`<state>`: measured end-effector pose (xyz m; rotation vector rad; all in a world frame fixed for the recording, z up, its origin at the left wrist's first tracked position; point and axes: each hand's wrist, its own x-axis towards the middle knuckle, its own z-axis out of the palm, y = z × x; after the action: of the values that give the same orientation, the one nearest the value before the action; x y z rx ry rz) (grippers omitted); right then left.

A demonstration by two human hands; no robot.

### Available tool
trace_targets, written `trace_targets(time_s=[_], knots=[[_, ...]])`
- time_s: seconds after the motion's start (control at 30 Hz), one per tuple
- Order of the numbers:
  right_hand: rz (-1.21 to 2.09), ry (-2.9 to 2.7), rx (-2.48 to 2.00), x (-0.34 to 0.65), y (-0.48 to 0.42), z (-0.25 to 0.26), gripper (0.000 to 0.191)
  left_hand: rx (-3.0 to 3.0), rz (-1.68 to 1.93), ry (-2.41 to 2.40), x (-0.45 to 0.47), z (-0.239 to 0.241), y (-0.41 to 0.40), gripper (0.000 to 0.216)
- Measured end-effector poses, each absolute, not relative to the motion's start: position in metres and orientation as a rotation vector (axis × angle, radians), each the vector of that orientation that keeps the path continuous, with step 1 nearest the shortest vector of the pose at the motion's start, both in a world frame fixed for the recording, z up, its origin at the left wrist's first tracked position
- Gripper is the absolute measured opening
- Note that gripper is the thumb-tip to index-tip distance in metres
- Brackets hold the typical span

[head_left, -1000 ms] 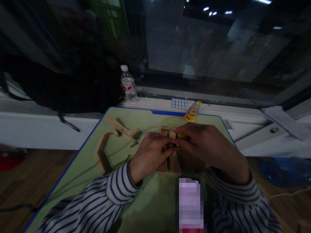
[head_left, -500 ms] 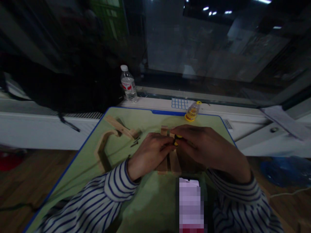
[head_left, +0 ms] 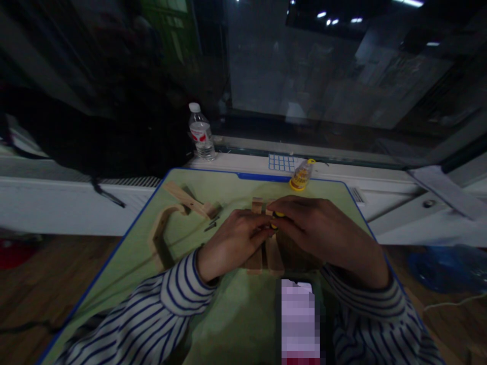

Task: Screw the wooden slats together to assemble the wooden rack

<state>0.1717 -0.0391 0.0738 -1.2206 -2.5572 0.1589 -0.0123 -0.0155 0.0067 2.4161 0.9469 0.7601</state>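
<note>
My right hand (head_left: pixel 323 225) is closed around a small yellow-and-black screwdriver handle (head_left: pixel 279 214), seen only in part between the fingers. Close against it, my left hand (head_left: pixel 234 238) has its thumb and forefinger pinched together at the handle's lower end; what they grip is hidden. Both hands are over two narrow wooden pieces (head_left: pixel 274 256) lying side by side on the green tabletop. Several dark screws (head_left: pixel 212 224) lie left of my left hand. Further left are a bent wooden piece (head_left: pixel 162 230) and a straight wooden piece (head_left: pixel 186 197) with a hole.
A phone (head_left: pixel 299 319) with a blurred screen lies at the table's front. A small yellow-capped bottle (head_left: pixel 302 176) stands at the back edge. On the sill are a water bottle (head_left: pixel 202 136) and a gridded sheet (head_left: pixel 282 162). A black bag (head_left: pixel 114 142) lies to the left.
The yellow-and-black handle has turned slightly in my right fingers. Both hands stay at nearly the same spot over the wooden pieces.
</note>
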Motion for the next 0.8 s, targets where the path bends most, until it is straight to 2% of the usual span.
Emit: trace_targets(time_s=[0.2,0.47,0.8], knots=[[0.146,-2.584,-1.224,0.1708,-0.0400,0.0741,0.026,2.515,0.730,1.157,-0.0115,0.0110,-0.0194,0.014],[0.075,-2.601,-1.259,0.1696,-0.0407,0.0753,0.026,2.477,0.799,1.071,-0.0092,0.0086,-0.0196,0.016],[0.151,-2.559,-1.321,0.1703,-0.0417,0.0754,0.030,2.438,0.787,0.912,-0.0125,0.0088,-0.0166,0.019]])
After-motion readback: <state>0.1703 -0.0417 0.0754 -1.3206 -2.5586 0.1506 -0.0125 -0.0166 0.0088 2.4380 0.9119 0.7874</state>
